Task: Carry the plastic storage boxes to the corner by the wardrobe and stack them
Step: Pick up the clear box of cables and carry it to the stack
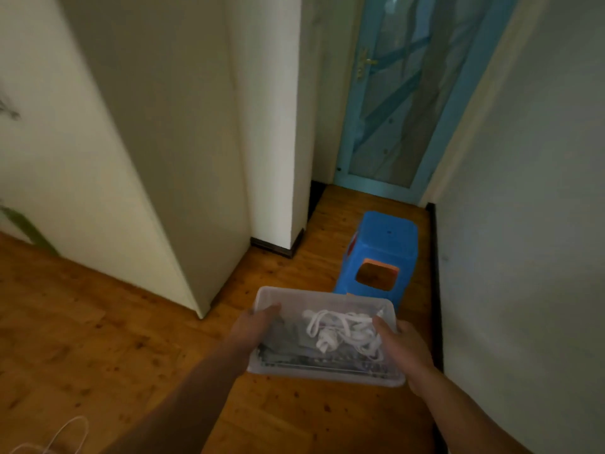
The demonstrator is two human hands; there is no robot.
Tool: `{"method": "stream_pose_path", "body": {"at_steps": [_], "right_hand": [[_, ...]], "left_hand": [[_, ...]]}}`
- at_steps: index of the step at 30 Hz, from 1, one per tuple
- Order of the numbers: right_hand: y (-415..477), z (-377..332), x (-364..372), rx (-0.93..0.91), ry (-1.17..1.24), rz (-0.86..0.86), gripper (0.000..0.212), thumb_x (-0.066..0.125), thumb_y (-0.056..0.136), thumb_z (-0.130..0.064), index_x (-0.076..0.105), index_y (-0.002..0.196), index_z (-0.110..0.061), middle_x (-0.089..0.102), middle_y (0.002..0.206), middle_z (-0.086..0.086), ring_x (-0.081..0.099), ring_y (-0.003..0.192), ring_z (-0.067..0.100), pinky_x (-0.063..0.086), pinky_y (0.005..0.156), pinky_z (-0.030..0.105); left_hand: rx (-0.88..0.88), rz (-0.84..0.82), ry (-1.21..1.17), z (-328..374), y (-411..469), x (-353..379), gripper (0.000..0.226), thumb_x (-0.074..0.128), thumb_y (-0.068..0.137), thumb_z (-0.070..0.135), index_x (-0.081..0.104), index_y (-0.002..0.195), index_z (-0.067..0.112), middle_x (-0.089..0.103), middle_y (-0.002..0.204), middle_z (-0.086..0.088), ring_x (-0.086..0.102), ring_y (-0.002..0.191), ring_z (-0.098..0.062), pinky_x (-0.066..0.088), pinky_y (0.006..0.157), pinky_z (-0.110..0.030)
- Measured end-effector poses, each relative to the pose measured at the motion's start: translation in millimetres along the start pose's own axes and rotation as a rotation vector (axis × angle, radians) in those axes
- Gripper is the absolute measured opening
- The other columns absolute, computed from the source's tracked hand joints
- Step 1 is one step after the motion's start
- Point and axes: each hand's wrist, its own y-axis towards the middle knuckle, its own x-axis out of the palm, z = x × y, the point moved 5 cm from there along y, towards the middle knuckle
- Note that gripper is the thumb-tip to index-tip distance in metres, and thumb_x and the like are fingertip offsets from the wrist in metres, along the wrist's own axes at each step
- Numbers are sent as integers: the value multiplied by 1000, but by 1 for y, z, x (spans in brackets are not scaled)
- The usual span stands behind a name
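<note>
Plastic storage box (327,376) is being carried low in front of the person, above the wooden floor (98,339) and just short of the blue stool (379,253). It is holding a coiled white cord (337,329) and some darker things too blurred to name. The left hand (253,326) is gripping the left end and the right hand (406,348) the right end, thumbs lying over the top; the fingers underneath are hidden.

The wardrobe (147,158) is standing to the left, and the passage ahead is narrowing between a white pillar (278,158) and the right wall (523,224), ending at a blue door (393,109).

The stool is sitting squarely in that passage, so the box's far edge may be heading for a knock against it, which could tip the box and spill the cord. The grip is taking only the short ends, so a jolt could twist the box loose. A thin white loop (65,434) lying on the floor at lower left looks like a snag for a foot.
</note>
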Motion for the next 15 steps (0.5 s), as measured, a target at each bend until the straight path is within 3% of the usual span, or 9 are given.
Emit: {"method": "stream_pose_path", "body": {"at_steps": [5,10,15], "right_hand": [[7,-43,49,-62,-64,-89,34,50,90,-58,64,98,-28,67,92,-4,63,83,17,54,83,44],[9,-82,104,-71,-114,-120,54,49,87,-63,57,121,-21,60,116,3,58,99,23,48,78,37],[4,-131,171,-98,-133,-161,53,51,86,-63,57,121,-24,59,96,-7,56,81,11,46,62,31]], "left_hand": [[-8,94,-100,-10,8,-55,52,62,90,42,56,127,6,62,96,-3,58,80,-18,44,55,-27],[-21,139,-165,-12,22,-116,55,63,89,42,53,131,7,61,117,-11,59,98,-28,50,70,-35],[-4,227,-200,-12,35,-191,59,64,88,43,50,132,6,62,110,-7,60,92,-24,49,63,-30]]}}
